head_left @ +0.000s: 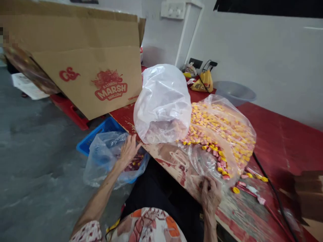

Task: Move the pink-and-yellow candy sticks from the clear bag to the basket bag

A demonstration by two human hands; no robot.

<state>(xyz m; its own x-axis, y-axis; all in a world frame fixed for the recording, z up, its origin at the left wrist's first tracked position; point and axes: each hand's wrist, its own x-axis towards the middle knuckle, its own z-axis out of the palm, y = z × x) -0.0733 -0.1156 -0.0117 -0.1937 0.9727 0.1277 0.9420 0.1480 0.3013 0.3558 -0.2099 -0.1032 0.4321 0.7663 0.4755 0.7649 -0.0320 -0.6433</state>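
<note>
My left hand point(129, 148) is over the blue basket with its fingers apart, close to the table edge. Below it, a clear plastic bag point(101, 161) lines the basket point(94, 134), with small dark red and yellow pieces point(136, 162) inside. On the worn front of the table, my right hand point(210, 191) has its fingers curled; what they hold, if anything, is hidden. Just beyond it, a large clear bag point(242, 131) lies open toward me, full of small pink and yellow capped pieces point(212, 117), some spilling out. A whitish plastic bag point(164, 94) stands between my hands, its contents unclear.
A big cardboard box point(85, 67) leans over the table's left end. A grey basin point(236, 91) and a yellow packet point(204, 82) sit by the wall. Loose caps point(236, 190) and a black cable point(272, 191) lie at right on the red table point(285, 134).
</note>
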